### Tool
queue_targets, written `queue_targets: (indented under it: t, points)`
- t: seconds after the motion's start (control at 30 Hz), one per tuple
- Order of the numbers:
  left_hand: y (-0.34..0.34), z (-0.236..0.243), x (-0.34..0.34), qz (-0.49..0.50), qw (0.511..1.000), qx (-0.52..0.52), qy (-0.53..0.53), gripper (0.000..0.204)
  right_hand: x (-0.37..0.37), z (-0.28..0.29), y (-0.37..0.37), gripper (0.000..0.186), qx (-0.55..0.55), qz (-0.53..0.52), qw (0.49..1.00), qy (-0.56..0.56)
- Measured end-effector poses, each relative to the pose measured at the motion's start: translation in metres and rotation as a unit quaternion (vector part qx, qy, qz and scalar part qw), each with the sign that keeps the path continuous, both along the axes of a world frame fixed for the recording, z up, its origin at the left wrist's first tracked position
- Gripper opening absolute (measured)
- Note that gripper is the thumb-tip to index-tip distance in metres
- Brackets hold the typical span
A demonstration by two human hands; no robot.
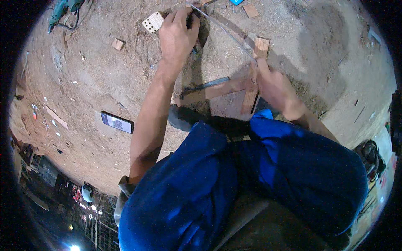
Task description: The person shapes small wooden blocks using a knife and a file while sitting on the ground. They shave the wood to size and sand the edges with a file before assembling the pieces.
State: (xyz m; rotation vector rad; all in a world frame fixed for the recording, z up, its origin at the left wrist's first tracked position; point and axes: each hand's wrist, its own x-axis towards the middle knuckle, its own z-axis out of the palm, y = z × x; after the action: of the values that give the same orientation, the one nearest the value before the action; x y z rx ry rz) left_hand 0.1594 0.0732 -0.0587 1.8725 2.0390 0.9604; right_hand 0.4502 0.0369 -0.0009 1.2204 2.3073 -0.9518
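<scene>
Near the top edge, my left hand (180, 31) is closed with its fingers curled over the right end of a pale wooden block (153, 22). Rows of dark round holes mark the block's visible face; the fingers hide the rest. My right hand (276, 88), smeared by motion, is closed around the near end of a long thin metal-bladed tool (228, 33). This tool slants up and left until its far end meets my left fingers. Beside the right hand lie a short wooden bar (262, 45) and another wooden piece (250, 99); whether they join the tool, I cannot tell.
Between my feet and hands lies a blurred wooden strip (217, 90) beside a dark metal bar (207, 85). A phone (117, 122) rests left of my left forearm. On the dusty ground are a small wood block (118, 44), a flat offcut (251, 11) and a green power tool (60, 12).
</scene>
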Motion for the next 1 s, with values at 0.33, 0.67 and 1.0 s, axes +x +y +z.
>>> queue_targets:
  t: [0.33,0.67,1.0]
  points:
    - [0.002,0.0,0.001,0.0,0.999,0.024,-0.023,0.016,-0.006,0.018,0.004,0.059,-0.024,-0.059,0.997,0.04]
    - [0.001,-0.003,-0.004,-0.023,1.0,0.011,-0.003,0.019,-0.007,0.039,0.009,0.041,-0.018,-0.07,0.996,0.047]
    - [-0.001,-0.013,-0.005,-0.028,0.996,0.071,0.035,0.017,-0.012,0.039,0.01,0.032,-0.019,-0.056,0.998,0.029]
